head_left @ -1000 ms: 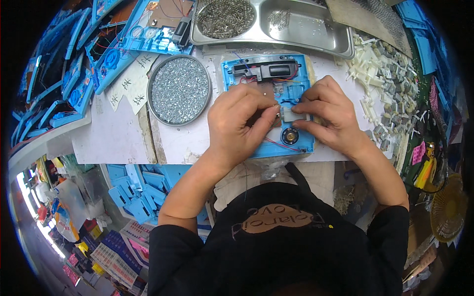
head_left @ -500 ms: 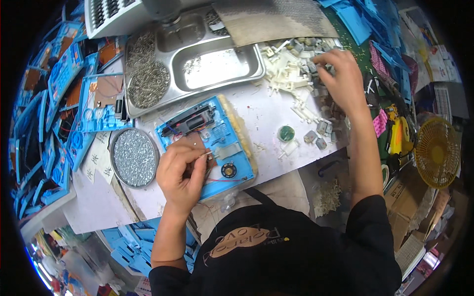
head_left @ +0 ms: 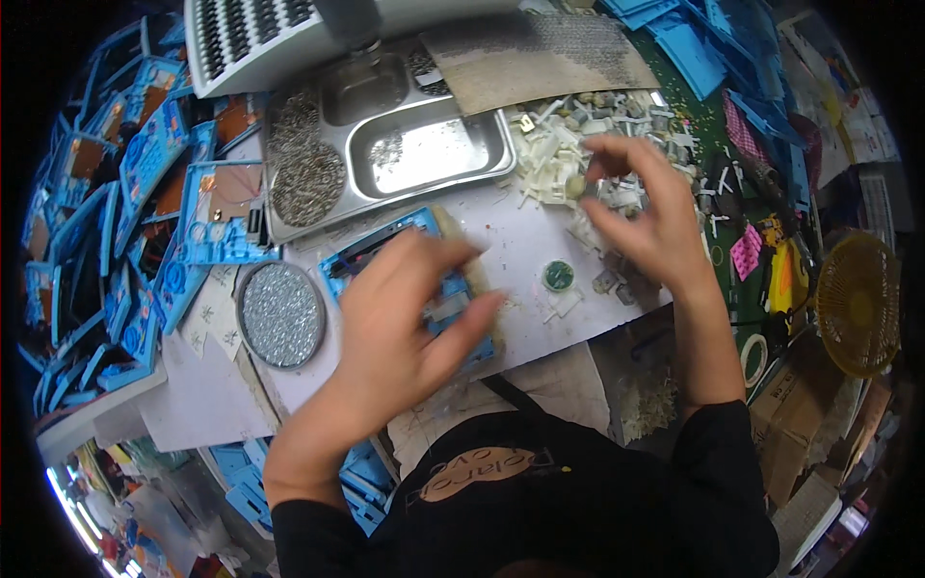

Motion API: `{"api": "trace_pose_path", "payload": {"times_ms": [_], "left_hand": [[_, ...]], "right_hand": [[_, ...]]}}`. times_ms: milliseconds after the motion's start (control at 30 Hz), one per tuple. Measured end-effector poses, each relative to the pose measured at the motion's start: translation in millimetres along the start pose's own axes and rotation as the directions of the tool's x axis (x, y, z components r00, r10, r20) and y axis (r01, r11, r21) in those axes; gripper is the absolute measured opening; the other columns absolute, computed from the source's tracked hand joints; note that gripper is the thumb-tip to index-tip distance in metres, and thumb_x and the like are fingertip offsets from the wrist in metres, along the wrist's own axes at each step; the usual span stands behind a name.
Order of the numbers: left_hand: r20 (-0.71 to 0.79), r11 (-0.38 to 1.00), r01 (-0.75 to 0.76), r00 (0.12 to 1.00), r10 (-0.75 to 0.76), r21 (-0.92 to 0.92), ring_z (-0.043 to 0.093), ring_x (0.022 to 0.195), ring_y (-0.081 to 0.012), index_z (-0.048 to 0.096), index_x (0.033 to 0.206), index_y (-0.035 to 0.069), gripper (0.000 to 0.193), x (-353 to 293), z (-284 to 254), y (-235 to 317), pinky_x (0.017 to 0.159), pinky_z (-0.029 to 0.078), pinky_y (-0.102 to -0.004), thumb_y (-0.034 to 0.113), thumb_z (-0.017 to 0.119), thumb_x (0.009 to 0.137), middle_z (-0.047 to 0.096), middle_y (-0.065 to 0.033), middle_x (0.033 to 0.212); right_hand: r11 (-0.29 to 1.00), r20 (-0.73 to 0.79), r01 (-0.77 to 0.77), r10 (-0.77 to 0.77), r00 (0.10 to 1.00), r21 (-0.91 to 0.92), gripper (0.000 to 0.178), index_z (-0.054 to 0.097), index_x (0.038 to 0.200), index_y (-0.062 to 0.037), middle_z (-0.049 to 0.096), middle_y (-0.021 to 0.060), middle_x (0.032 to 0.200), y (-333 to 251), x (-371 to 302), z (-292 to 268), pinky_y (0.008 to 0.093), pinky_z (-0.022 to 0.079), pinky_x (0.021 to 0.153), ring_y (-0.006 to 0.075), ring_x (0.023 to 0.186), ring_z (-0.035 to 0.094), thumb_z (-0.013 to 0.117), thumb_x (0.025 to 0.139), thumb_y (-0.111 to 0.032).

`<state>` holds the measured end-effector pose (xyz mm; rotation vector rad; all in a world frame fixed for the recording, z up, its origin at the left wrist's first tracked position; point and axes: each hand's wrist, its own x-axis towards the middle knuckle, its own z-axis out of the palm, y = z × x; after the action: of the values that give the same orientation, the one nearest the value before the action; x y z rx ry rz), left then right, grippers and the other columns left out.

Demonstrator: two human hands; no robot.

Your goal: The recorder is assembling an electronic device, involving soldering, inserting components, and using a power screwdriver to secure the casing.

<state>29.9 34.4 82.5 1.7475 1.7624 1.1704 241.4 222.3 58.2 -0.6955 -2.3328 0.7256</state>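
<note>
My left hand (head_left: 400, 308) hovers over a blue plastic housing (head_left: 422, 222), thumb and fingers spread, slightly smeared by motion. I see nothing between its fingertips. Most of the housing is hidden beneath it; a dark part shows near the far edge. At the right, my right hand (head_left: 650, 217) reaches over a pile of white plastic parts (head_left: 547, 152) mixed with small grey pieces, its thumb and forefinger apart. Its other fingers are partly hidden. A small round green tub (head_left: 558, 276) lies between the hands, beside a loose white part (head_left: 563, 306).
A steel compartment tray (head_left: 438, 178) holding small metal pieces sits at the back. Left of the housing stands a round dish (head_left: 280, 315) of silvery pieces. Blue housings (head_left: 145, 231) are heaped far left. A brown board (head_left: 540, 60) overhangs the pile; a yellow fan (head_left: 858, 303) stands right.
My left hand has opened from a pinch on a small thin piece and moved right and up over the housing. My right hand has shifted left and nearer over the white parts, opening its fingers.
</note>
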Motion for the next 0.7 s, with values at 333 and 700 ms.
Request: {"api": "trace_pose_path", "payload": {"times_ms": [333,700], "left_hand": [[0.504,0.956,0.098,0.862,0.057,-0.276,0.059,0.064,-0.0131,0.066,0.094,0.002,0.017,43.1,31.3,3.6,0.055,0.045,-0.0296,0.015,0.076,0.090,0.062,-0.0058,0.076],[0.602,0.941,0.066,0.782,0.158,-0.333,0.063,0.069,-0.0109,0.075,0.106,0.002,0.035,169.2,83.8,-29.4,0.063,0.052,-0.0301,0.036,0.070,0.099,0.072,-0.0041,0.083]], "right_hand": [[0.876,0.238,-0.006,-0.125,0.963,0.482,0.033,0.071,0.107,-0.0008,0.071,0.0096,0.093,-16.9,-53.0,-19.5,0.0293,0.053,0.068,0.0192,0.077,0.069,0.084,0.076,-0.001],[0.187,0.457,-0.503,0.242,0.856,0.844,0.051,0.063,0.127,0.0008,0.066,0.0022,0.093,-6.8,-91.5,-35.2,0.0219,0.050,0.074,0.0088,0.084,0.064,0.082,0.080,0.003]]}}
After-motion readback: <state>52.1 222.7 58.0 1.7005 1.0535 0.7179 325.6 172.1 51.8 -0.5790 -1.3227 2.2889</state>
